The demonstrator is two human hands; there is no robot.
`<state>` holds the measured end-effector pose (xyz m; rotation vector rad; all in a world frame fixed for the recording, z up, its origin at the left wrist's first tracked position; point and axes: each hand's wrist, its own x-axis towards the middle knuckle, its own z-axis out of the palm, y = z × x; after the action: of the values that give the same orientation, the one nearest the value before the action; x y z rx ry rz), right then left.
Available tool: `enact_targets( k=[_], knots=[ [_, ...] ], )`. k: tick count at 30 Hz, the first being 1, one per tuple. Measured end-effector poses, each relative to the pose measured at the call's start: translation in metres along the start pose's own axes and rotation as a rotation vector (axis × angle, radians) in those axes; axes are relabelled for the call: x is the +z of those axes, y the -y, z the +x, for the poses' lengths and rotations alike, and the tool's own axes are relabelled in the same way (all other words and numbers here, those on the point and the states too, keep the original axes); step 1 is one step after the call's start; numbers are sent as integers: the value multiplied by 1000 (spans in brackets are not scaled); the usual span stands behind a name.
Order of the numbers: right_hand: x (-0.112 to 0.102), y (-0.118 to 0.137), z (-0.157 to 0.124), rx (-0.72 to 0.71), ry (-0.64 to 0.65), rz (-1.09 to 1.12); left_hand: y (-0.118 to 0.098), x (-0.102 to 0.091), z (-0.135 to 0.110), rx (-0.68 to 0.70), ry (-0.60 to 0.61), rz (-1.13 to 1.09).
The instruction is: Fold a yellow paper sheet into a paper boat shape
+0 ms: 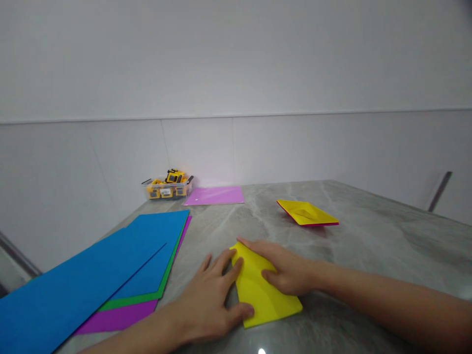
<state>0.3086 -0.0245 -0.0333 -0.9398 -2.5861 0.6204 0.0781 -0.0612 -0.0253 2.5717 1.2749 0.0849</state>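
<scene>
A folded yellow paper (263,292) lies on the grey marble table (368,236) in front of me. My left hand (210,295) lies flat at its left edge, fingers stretched out, index tip on the top corner and thumb on the lower left edge. My right hand (283,268) presses down on the paper's upper right part, fingers extended along the top edge and thumb on the sheet. Neither hand grips the paper.
Blue sheets (110,265) over green and purple sheets lie at the left. A pink sheet (216,195) and a clear box of yellow toy vehicles (167,186) sit by the back wall. A folded yellow-and-pink paper shape (306,213) rests further back on the right.
</scene>
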Motion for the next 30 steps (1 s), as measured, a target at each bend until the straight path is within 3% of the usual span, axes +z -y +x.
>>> enact_targets(
  k=[7,14,21,30],
  knots=[
    [11,2,-14,101,-88,40,0,-9,-2,19,116,-38],
    [9,5,-12,127,-74,17,5,-14,1,60,175,-118],
    [10,3,-13,174,-57,5,10,-9,3,34,98,-147],
    [12,0,-14,111,-70,10,9,-15,4,37,172,-150]
  ],
)
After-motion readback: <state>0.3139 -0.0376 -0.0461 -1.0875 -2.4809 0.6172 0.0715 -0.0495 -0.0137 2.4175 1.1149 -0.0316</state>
